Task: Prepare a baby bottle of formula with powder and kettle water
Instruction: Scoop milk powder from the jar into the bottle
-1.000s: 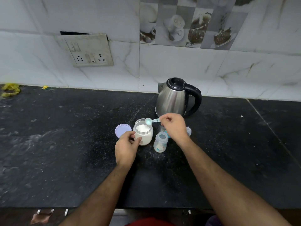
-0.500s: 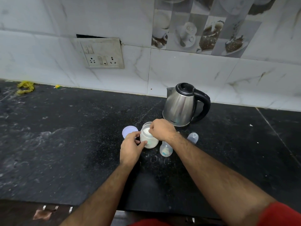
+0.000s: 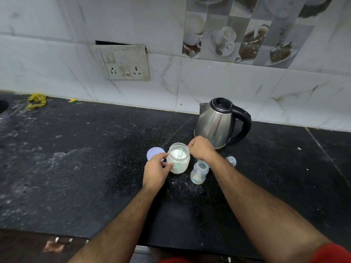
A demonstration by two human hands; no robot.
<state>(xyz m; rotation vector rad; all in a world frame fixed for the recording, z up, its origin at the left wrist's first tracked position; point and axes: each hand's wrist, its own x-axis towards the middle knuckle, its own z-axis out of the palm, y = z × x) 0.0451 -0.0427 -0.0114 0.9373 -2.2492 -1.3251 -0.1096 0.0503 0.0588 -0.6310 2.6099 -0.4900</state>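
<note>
Nearest, on the dark counter point(image 3: 79, 168), a small clear baby bottle point(image 3: 198, 172), upright, uncapped, a pale trace at the bottom; probably light plastic and easy to tip, so best steadied low around the body when filling. Just beside it to the left, an open jar point(image 3: 178, 160), roughly half full of white powder, a pale blue scoop point(image 3: 180, 153) resting inside with its handle up against the rim. Left hand point(image 3: 156, 170) wrapped against the jar's side, thumb and fingers clamped on the wall; right hand point(image 3: 201, 149) loosely curled at the far rim, apparently closed on nothing, though fingertips hidden. Jar walls look smooth and maybe slippery with powder dust, so a grip round the middle seems wise. Left of the jar, touching the left hand's fingers, a pale lid point(image 3: 154, 152) lying flat. Right of the bottle, a small clear cap point(image 3: 231, 160). Farther back, a steel kettle point(image 3: 216, 124), lid shut, contents unseen; likely heavy if full, handle point(image 3: 245, 122) the place to hold.
</note>
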